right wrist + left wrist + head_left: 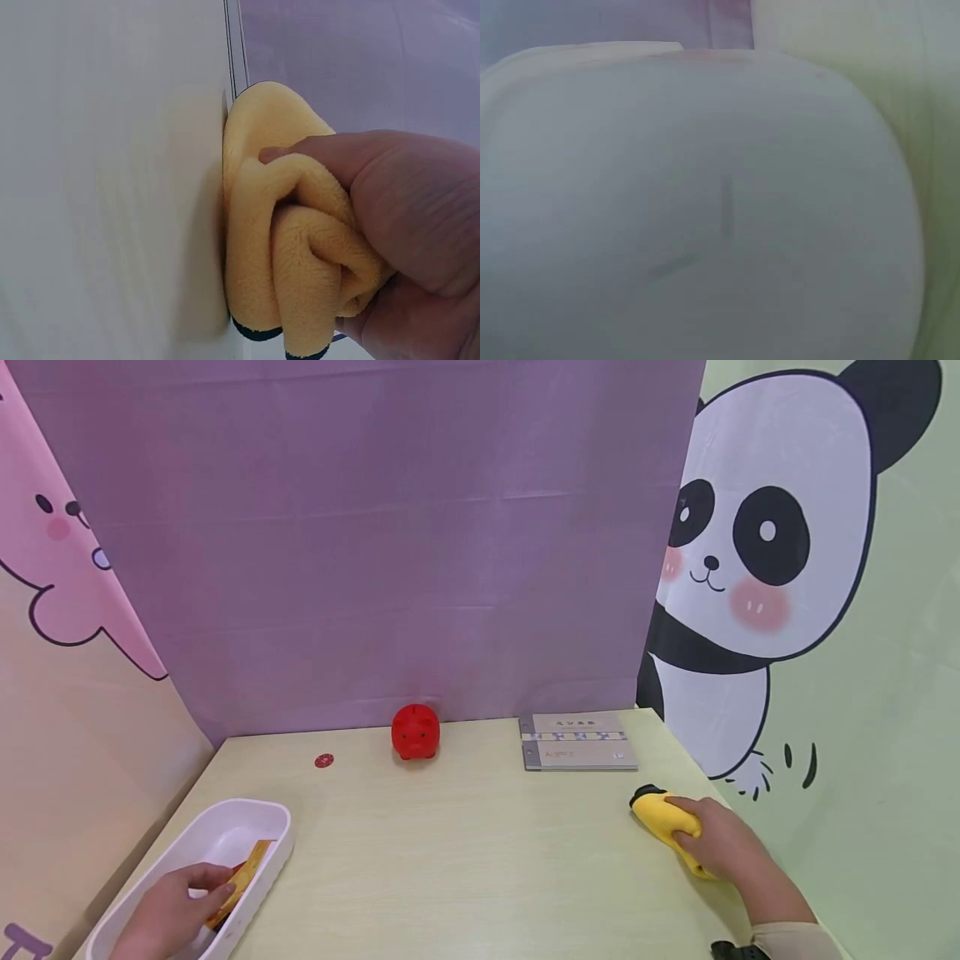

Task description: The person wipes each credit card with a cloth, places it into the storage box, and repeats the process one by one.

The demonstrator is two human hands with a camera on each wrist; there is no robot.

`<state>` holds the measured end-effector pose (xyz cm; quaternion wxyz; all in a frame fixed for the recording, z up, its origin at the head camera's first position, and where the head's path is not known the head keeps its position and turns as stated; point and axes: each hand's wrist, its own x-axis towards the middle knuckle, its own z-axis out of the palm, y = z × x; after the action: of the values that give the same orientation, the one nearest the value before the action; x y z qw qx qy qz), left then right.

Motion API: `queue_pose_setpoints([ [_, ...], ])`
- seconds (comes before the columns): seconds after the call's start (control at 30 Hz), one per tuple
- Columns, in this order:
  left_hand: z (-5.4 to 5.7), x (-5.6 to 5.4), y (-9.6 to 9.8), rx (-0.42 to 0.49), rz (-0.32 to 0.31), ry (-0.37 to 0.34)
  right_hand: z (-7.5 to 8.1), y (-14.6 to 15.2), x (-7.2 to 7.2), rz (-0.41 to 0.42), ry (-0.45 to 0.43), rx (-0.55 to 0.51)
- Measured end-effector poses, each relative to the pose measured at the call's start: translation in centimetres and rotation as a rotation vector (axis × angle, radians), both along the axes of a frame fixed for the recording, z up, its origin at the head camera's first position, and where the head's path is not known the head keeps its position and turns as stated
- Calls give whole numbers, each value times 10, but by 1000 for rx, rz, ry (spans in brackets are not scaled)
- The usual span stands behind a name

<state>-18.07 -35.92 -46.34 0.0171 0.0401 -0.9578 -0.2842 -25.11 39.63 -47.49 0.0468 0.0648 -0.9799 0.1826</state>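
Note:
On the left, my left hand (pixel 176 906) reaches into a white plastic bin (pixel 279 827). Its thumb and fingers pinch a narrow yellow-brown strip-like item (pixel 243 881) that leans by the bin's right wall, with bits of red and black beside it. The left wrist view is filled by the pale bin wall (pixel 795 187), which hides that hand. At the right side of the table, my right hand (pixel 723 839) grips a folded yellow cloth (pixel 667 821) with dark edging. In the right wrist view the fluffy cloth (pixel 251 225) is bunched in folds against the tabletop.
A red piggy bank (pixel 416 732) stands at the table's back edge. Left of it lies a small red disc (pixel 324 761). A grey-covered notebook (pixel 577 752) lies at the back right. A purple cloth backdrop (pixel 420 543) hangs behind the table (pixel 450 860).

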Motion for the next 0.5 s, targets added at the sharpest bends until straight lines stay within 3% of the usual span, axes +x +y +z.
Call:
queue_pose_setpoints([
  [0.23,2,-1,4,-7,38,87,-3,0,1,12,23,10],
  [0.5,6,-8,28,-44,43,394,17,-16,3,10,67,8],
])
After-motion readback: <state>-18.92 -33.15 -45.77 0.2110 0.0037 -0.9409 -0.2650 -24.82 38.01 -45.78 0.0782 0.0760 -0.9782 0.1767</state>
